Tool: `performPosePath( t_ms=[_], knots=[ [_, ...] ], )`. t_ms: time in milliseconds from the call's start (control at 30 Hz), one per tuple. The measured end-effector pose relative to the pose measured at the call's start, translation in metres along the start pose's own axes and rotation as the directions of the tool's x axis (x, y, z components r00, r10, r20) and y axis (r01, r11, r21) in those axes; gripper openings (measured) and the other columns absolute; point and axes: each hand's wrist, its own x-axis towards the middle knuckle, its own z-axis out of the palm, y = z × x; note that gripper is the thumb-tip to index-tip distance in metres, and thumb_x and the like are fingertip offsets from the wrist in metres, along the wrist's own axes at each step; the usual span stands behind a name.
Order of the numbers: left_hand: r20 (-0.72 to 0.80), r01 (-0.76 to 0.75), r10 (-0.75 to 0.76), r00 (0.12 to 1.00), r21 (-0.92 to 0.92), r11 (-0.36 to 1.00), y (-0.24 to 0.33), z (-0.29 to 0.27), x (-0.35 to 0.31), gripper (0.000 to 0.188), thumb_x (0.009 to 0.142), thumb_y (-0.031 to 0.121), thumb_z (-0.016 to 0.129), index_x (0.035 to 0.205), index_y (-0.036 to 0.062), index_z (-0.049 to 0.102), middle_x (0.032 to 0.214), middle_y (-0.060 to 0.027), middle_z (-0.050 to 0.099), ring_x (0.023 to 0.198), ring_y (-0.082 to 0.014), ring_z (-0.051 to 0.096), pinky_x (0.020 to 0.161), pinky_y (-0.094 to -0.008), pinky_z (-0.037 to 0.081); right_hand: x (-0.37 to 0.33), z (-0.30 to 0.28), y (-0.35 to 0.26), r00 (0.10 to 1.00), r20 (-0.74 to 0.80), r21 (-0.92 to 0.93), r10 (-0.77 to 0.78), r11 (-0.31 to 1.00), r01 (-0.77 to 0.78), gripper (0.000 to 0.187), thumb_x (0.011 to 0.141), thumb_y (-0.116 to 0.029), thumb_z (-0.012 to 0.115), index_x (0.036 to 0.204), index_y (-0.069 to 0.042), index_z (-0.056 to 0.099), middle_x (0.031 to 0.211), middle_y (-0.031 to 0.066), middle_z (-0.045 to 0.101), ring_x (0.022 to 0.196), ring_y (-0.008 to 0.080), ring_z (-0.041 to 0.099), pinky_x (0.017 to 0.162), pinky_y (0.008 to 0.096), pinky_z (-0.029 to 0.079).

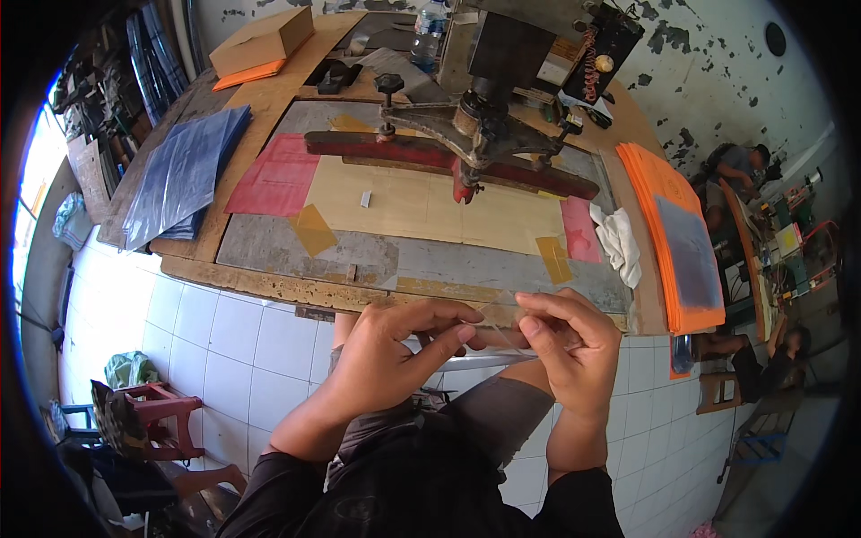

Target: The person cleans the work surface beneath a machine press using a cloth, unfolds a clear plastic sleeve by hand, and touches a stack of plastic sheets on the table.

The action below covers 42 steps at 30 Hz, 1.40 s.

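Observation:
In front of the workbench's near edge, my left hand (pixel 381 354) and my right hand (pixel 574 345) are raised close together above my lap. A small, thin clear piece (pixel 504 325), which looks like plastic film or tape, is stretched between their fingertips. Thumb and fingers of both hands are pinched on it; its exact outline is hard to make out. Beyond them, a press (pixel 475 125) with a long dark red bar hangs over a yellow sheet (pixel 404 202). Brown tape pieces (pixel 313 230) and red sheets (pixel 269 175) lie along that sheet's sides.
Clear bluish plastic sleeves (pixel 184 175) lie at the bench's left. An orange stack (pixel 668 238) and a white cloth (pixel 616 242) lie at the right. Behind stand a cardboard box (pixel 262 40) and a water bottle (pixel 430 34). Other people (pixel 740 166) sit at the far right.

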Motion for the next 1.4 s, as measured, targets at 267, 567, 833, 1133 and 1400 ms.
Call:
performPosePath(
  t_ms=[267,567,833,1133,1400],
  knots=[
    [-0.016,0.005,-0.007,1.0,-0.068,0.998,-0.003,0.001,-0.001,0.019,0.109,0.002,0.07,0.123,-0.0109,0.074,0.103,-0.0168,0.084,0.101,-0.0209,0.083,0.085,-0.0316,0.066,0.001,-0.002,-0.001,0.999,0.015,-0.011,0.032,0.999,-0.031,0.024,0.101,-0.001,0.08,0.124,-0.001,0.083,0.089,0.0057,0.073,0.078,0.0082,0.07,0.066,0.0219,0.051],
    [-0.016,-0.136,0.14,0.99,0.15,0.979,0.001,-0.002,0.0,0.019,0.101,0.007,0.08,0.118,0.0013,0.081,0.096,-0.0102,0.086,0.088,-0.0209,0.085,0.079,-0.0311,0.064,0.001,0.0,-0.001,1.0,0.029,0.107,-0.012,0.994,0.009,0.023,0.099,0.001,0.082,0.122,0.001,0.081,0.098,0.007,0.074,0.081,0.0086,0.07,0.065,0.022,0.05],
    [0.036,-0.398,0.42,0.907,0.399,0.826,-0.001,-0.008,0.003,0.019,0.093,0.003,0.087,0.111,0.004,0.081,0.091,-0.0078,0.085,0.077,-0.0229,0.083,0.068,-0.0338,0.062,0.004,-0.003,-0.006,0.997,0.073,0.082,0.012,0.996,-0.018,0.019,0.098,-0.002,0.085,0.117,0.001,0.082,0.097,0.0061,0.075,0.075,0.0053,0.065,0.061,0.0204,0.045],
    [0.057,-0.493,0.566,0.822,0.567,0.66,0.0,-0.008,0.001,0.028,0.088,0.007,0.09,0.114,0.0082,0.08,0.085,-0.0041,0.083,0.068,-0.0207,0.078,0.061,-0.0337,0.058,0.004,-0.002,-0.001,0.989,0.049,0.024,-0.137,0.99,0.136,0.016,0.095,-0.004,0.088,0.11,-0.003,0.084,0.098,0.0072,0.078,0.071,0.0061,0.064,0.057,0.0214,0.043],
    [0.088,-0.552,0.675,0.733,0.657,0.514,-0.006,-0.004,-0.004,0.043,0.086,0.005,0.086,0.127,0.0079,0.077,0.095,0.0001,0.083,0.073,-0.0152,0.077,0.063,-0.0325,0.058,0.001,0.002,0.009,0.966,0.006,0.024,-0.257,0.966,0.257,0.015,0.094,-0.005,0.088,0.108,-0.002,0.083,0.098,0.0086,0.078,0.081,0.0126,0.069,0.067,0.0255,0.052]
  ],
)
